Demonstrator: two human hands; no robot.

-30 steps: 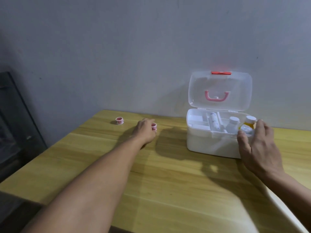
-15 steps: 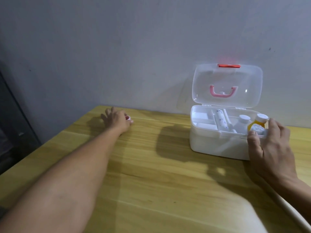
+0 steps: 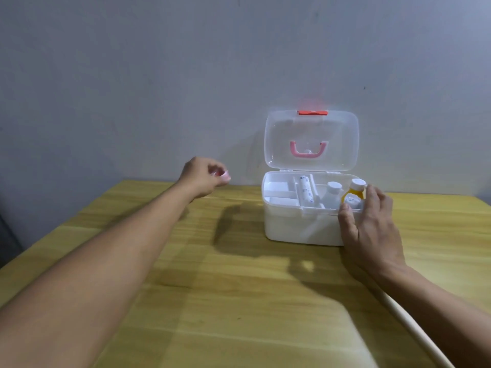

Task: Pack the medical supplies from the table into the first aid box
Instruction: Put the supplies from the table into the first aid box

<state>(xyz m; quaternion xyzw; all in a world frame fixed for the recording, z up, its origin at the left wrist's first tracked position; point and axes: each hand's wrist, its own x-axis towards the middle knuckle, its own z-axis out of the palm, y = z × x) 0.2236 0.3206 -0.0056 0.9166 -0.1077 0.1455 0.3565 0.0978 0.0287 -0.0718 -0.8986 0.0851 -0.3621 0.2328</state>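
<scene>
The white first aid box (image 3: 297, 227) stands open at the back right of the wooden table (image 3: 239, 288), its clear lid (image 3: 310, 123) with a pink handle upright. Its top tray holds a wrapped white roll (image 3: 305, 192), a white bottle (image 3: 332, 192) and a yellow bottle (image 3: 354, 193) with a white cap. My right hand (image 3: 372, 229) grips the box's front right corner, thumb on the front rim, fingers beside the yellow bottle. My left hand (image 3: 202, 179) is raised above the table, left of the box, closed on a small pink tape roll (image 3: 223, 176).
A grey wall runs right behind the table and the box. A pale rod (image 3: 414, 330) lies along the table's right edge under my right forearm. A dark object stands beyond the table's left edge.
My left hand reached the two pink tape rolls at the back left, closed on them and lifted toward the box. No roll lies on the table now. My right hand stayed on the box.
</scene>
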